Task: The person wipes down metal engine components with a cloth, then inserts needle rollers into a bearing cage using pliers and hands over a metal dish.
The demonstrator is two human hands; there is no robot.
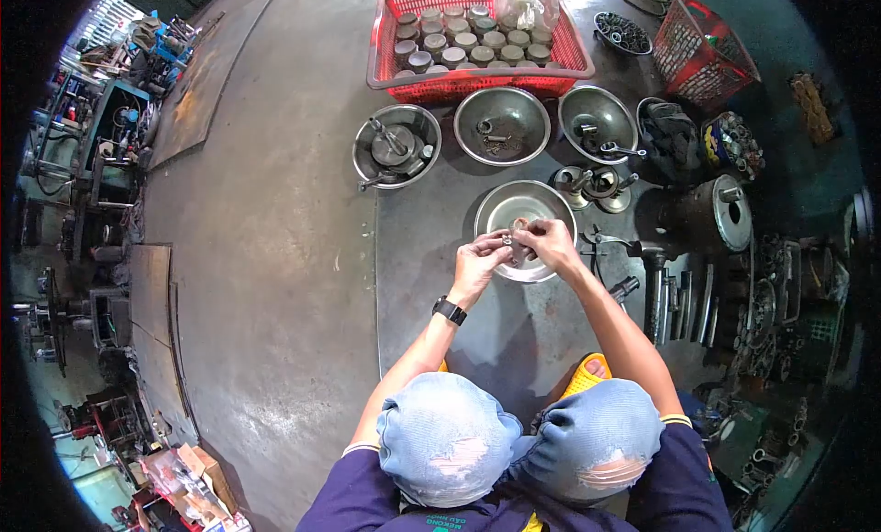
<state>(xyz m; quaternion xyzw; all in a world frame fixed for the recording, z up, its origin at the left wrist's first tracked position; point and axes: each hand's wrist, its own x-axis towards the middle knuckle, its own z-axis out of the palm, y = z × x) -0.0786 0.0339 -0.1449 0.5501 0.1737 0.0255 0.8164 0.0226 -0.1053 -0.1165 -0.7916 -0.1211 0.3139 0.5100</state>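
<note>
Right grip (552, 245) over bowl (486, 208); scuffed workshop floor (275, 229)

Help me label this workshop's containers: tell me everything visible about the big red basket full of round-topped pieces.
The red basket is wide and roughly rectangular, apparently plastic, with openwork walls and a broad rim. It stands upright on the grey floor, beyond the metal bowls. Rows of grey, round-topped pieces, metallic-looking, fill much of it; a translucent plastic bag lies at its far right corner. Its base is hidden, and whether the nearest bowls touch it is unclear.
</note>
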